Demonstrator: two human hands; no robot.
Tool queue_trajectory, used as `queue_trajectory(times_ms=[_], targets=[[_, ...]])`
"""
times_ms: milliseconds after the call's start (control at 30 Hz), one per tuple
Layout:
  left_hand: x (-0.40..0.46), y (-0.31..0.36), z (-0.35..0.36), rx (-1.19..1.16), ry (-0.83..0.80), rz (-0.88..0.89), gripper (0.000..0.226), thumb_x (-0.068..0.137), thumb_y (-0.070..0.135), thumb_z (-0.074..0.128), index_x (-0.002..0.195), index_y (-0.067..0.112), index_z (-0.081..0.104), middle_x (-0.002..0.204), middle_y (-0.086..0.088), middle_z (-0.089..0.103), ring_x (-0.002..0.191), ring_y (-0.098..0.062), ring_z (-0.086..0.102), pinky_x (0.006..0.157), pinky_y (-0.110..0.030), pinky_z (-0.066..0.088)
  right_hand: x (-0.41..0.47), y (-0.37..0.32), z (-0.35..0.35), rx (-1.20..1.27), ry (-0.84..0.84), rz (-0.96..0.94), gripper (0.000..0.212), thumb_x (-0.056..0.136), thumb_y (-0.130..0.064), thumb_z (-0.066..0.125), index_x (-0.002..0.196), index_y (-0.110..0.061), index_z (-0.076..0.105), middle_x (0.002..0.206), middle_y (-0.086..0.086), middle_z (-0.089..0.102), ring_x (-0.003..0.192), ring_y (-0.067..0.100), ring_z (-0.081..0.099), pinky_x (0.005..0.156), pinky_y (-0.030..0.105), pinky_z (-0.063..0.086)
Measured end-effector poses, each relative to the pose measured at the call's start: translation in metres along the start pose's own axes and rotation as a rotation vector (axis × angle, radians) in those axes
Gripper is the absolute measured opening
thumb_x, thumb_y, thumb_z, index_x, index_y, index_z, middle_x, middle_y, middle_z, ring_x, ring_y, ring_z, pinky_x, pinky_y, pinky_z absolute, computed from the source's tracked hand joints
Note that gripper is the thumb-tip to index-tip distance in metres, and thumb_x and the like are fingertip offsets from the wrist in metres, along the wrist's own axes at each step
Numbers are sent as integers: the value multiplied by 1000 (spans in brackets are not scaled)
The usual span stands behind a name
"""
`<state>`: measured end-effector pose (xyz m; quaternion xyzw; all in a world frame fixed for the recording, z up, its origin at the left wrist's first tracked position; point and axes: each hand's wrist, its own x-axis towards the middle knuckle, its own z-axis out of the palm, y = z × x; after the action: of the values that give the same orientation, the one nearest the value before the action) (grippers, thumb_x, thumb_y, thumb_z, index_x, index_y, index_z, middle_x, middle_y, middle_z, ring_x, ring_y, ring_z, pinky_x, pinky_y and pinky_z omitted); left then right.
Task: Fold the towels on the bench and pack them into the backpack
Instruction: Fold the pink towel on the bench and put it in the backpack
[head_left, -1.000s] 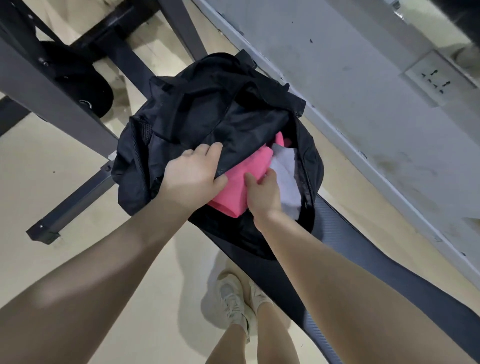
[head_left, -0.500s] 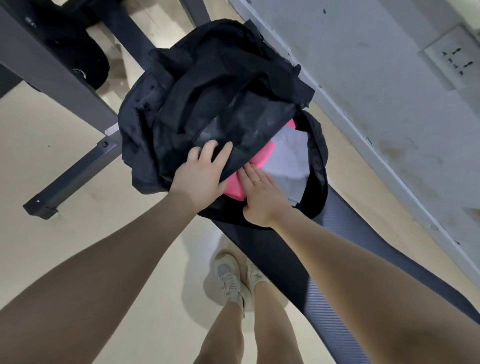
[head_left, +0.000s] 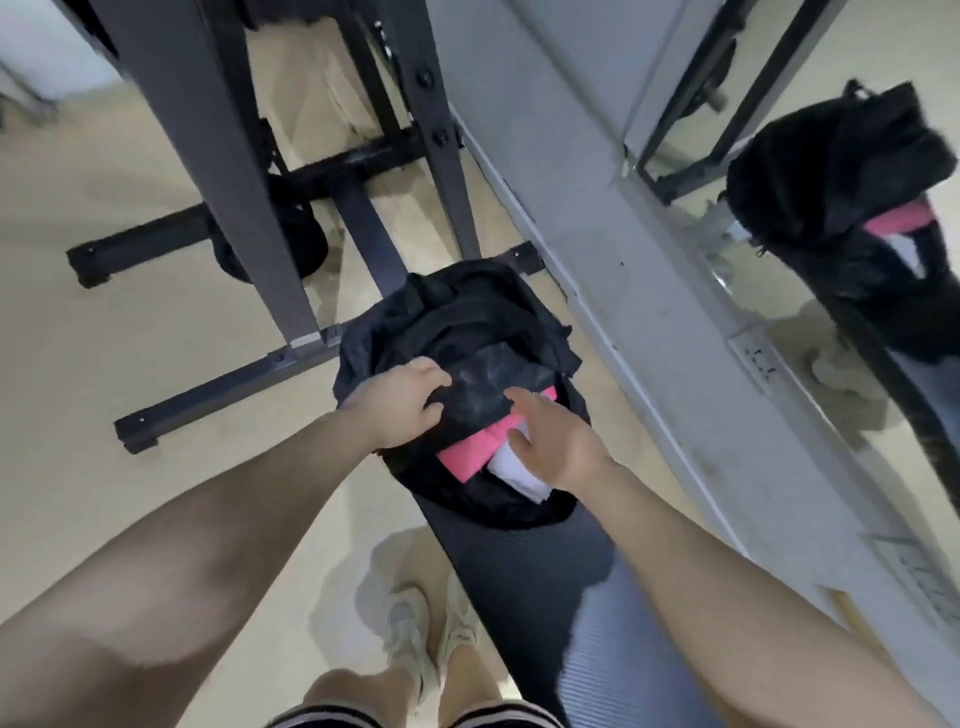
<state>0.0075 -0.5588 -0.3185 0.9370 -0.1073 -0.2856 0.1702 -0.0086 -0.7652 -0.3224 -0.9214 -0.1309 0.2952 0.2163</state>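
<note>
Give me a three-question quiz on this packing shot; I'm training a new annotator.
1. True or false: the pink towel lies inside the backpack.
2. Which hand grips the backpack's flap: A left, B right?
3. What colour is the towel beside the pink one?

Key
1. True.
2. A: the left hand pinches the flap; the right hand hovers open.
3. White.

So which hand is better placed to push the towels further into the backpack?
Probably the right hand: it hovers open over the pink towel and white towel, while the left hand grips the backpack flap.
</note>
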Motion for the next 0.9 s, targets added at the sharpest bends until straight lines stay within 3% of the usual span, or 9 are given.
queue_trajectory(times_ms=[100,167,300,367,500,633,700,900], targets=[[-49,3,-58,-1,111,-48,26,92,19,46,115,11,57,115,-4,56,103,-21,55,81,-26,39,-5,-45,-50,-44,53,-107,46,94,-21,43,139,-13,36,133,5,50,121,22,49,93,34,43],[-78,-3,-91,16,173,-122,22,93,20,45,106,11,59,102,-2,57,101,-22,54,74,-25,35,-4,-78,-79,-42,79,-154,41,94,-20,43,134,-11,43,124,6,57,113,23,53,88,30,42],[-129,-25,-152,-76,358,-204,25,95,26,45,111,11,58,110,-5,60,99,-24,55,79,-26,40,2,-148,-120,-80,101,-263,32,95,-19,42,125,-11,49,109,7,63,102,26,58,88,33,47],[-151,-33,-179,-91,446,-220,29,95,26,45,118,12,56,115,-5,61,101,-22,56,80,-24,39,4,-187,-134,-113,75,-305,33,96,-19,39,128,-12,46,115,7,59,104,26,56,93,36,46],[-181,-57,-227,-72,586,-237,33,94,25,46,124,16,52,119,-2,60,102,-21,56,84,-28,44,13,-261,-151,-193,92,-440,33,98,-18,37,127,-12,50,126,6,56,113,23,53,94,30,42],[-204,-95,-266,-20,685,-221,26,92,24,46,116,16,54,113,-2,60,94,-22,57,80,-35,49,34,-325,-156,-247,119,-540,29,96,-22,41,119,-15,56,121,5,58,107,22,55,93,36,47],[-216,-119,-284,22,723,-206,25,92,25,47,114,17,54,112,-1,61,89,-22,58,78,-37,50,47,-357,-156,-262,129,-566,28,96,-22,42,118,-15,57,118,4,58,105,21,55,91,32,46],[-273,-220,-338,98,783,-178,36,94,28,44,130,24,47,124,4,55,92,-15,58,79,-31,48,94,-475,-136,-244,172,-613,22,94,-18,43,104,-10,61,102,4,61,97,22,57,84,32,46]])
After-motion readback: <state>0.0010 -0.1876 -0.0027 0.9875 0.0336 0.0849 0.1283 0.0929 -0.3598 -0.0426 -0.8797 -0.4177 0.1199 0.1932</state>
